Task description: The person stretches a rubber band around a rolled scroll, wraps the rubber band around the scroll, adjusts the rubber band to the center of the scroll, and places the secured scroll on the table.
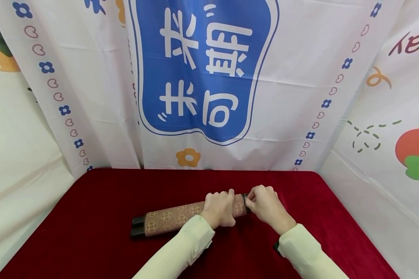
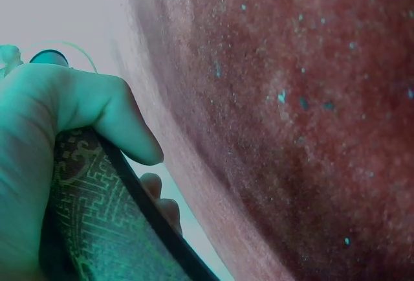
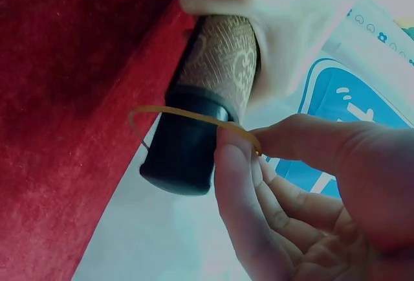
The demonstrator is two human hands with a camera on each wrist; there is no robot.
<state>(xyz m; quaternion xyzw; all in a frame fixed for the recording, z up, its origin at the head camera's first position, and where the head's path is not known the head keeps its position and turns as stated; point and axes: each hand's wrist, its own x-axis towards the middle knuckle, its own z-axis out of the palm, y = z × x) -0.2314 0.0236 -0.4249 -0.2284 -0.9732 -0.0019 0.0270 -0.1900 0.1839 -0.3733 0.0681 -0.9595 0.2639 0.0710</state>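
Note:
A brown scroll (image 1: 176,217) with a gold flower pattern lies slanted across the red table, two black ends (image 1: 137,226) side by side at its left. My left hand (image 1: 218,209) grips it from above near its right end; in the left wrist view, thumb and fingers wrap the patterned scroll (image 2: 110,210). At the right end, my right hand (image 1: 267,205) pinches a thin yellow rubber band (image 3: 184,114) between thumb and forefinger. That band crosses over the black end (image 3: 184,158) in the right wrist view, with a slack loop standing off its far side.
Red cloth (image 1: 90,224) covers the table under the scroll. White printed curtains (image 1: 293,97) stand behind and on both sides, with a large blue panel (image 1: 195,77) at the back. A small dark item (image 1: 276,247) shows at my right sleeve.

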